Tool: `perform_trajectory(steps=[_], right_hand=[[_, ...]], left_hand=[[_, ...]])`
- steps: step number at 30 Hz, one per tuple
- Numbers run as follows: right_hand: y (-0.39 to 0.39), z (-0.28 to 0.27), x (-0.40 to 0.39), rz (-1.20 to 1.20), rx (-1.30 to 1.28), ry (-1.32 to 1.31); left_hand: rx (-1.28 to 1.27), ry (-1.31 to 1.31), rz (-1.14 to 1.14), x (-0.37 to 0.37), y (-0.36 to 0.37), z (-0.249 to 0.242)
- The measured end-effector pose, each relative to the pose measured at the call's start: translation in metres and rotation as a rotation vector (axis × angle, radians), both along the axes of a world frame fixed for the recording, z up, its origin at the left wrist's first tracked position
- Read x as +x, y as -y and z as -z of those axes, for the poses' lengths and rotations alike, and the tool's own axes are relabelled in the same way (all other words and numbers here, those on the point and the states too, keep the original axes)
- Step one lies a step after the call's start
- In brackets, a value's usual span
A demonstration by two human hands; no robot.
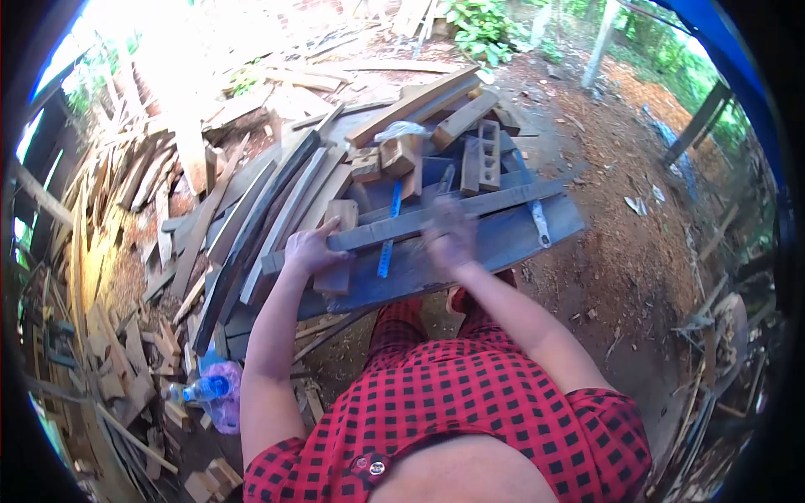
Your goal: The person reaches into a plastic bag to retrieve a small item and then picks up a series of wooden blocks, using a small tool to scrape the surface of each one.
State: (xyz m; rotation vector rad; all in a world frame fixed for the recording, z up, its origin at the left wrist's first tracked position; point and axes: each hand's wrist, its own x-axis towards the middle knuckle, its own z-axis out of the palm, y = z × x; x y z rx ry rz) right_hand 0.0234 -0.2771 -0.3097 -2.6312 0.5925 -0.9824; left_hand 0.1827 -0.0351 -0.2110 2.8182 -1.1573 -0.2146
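A long wooden batten (pixel 381 229) lies slantwise across the bench plank (pixel 495 241). My left hand (pixel 314 249) is closed around it near its left end, thumb on the near side. Farther right, my right hand (pixel 449 235) is over the batten, its fingers smeared by motion; I cannot tell what it holds. Under the batten's left part lies a short wooden block (pixel 334 279). A blue ruler-like strip (pixel 385 258) passes beneath the batten between my hands. Right of my right hand, a narrow whitish tool (pixel 539 225) rests on the plank.
Behind the batten stand a block with square holes (pixel 489 155), wood offcuts (pixel 366 164) and thick beams (pixel 419 105). Long boards (pixel 285 201) lean at the left. Plastic bottles (pixel 205 388) and scrap wood (pixel 126 369) are on the ground to the lower left.
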Motion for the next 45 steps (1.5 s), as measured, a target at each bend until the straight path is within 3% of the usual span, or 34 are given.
perform_trajectory(steps=[2, 7, 9, 11, 13, 16, 17, 18, 21, 26, 31, 35, 39, 41, 43, 45], right_hand=[[-0.053, -0.008, 0.019, -0.378, 0.052, -0.05], [-0.063, -0.014, 0.033, -0.576, -0.081, -0.212], [-0.037, -0.004, 0.023, -0.53, -0.07, -0.171], [-0.009, 0.0, 0.005, -0.329, 0.019, -0.081], [0.012, 0.01, -0.008, -0.172, 0.002, -0.108], [0.008, 0.021, -0.007, 0.077, 0.002, -0.128], [-0.003, 0.021, 0.001, 0.139, 0.017, -0.126], [-0.017, 0.014, 0.003, 0.018, 0.097, -0.012], [-0.064, -0.001, 0.029, -0.316, 0.02, -0.149], [-0.143, -0.043, 0.076, -0.784, 0.037, -0.342], [-0.183, -0.048, 0.09, -0.913, 0.089, -0.361], [-0.14, -0.023, 0.066, -0.871, 0.006, -0.248], [-0.036, -0.001, 0.01, -0.477, 0.043, -0.188], [0.023, 0.042, -0.008, -0.408, 0.136, 0.199], [0.051, -0.016, -0.045, -0.011, 0.15, -0.241], [0.072, 0.002, -0.04, 0.145, 0.176, -0.189]], left_hand=[[0.014, -0.035, -0.046, 0.001, 0.0, 0.001], [-0.053, 0.014, 0.057, 0.007, -0.017, 0.007], [-0.082, 0.07, 0.098, 0.002, -0.034, -0.001], [-0.09, 0.218, -0.005, -0.005, -0.062, -0.006], [-0.199, 0.147, -0.136, 0.002, -0.092, 0.011], [-0.399, 0.172, 0.0, 0.01, -0.105, 0.037], [-0.485, 0.206, -0.086, 0.009, -0.101, 0.039], [-0.568, 0.241, -0.176, 0.009, -0.099, 0.041], [-0.535, 0.404, -0.189, 0.015, -0.099, 0.058], [-0.649, 0.184, -0.284, 0.019, -0.098, 0.068], [-0.9, 0.002, -0.288, 0.036, -0.108, 0.083], [-0.746, -0.021, -0.265, 0.006, -0.096, 0.049], [-0.715, 0.202, -0.152, 0.023, -0.105, 0.066], [-0.413, 0.152, -0.192, 0.022, -0.105, 0.051], [-0.326, 0.053, -0.254, 0.007, -0.091, 0.024], [0.005, 0.24, -0.307, -0.013, -0.07, 0.004]])
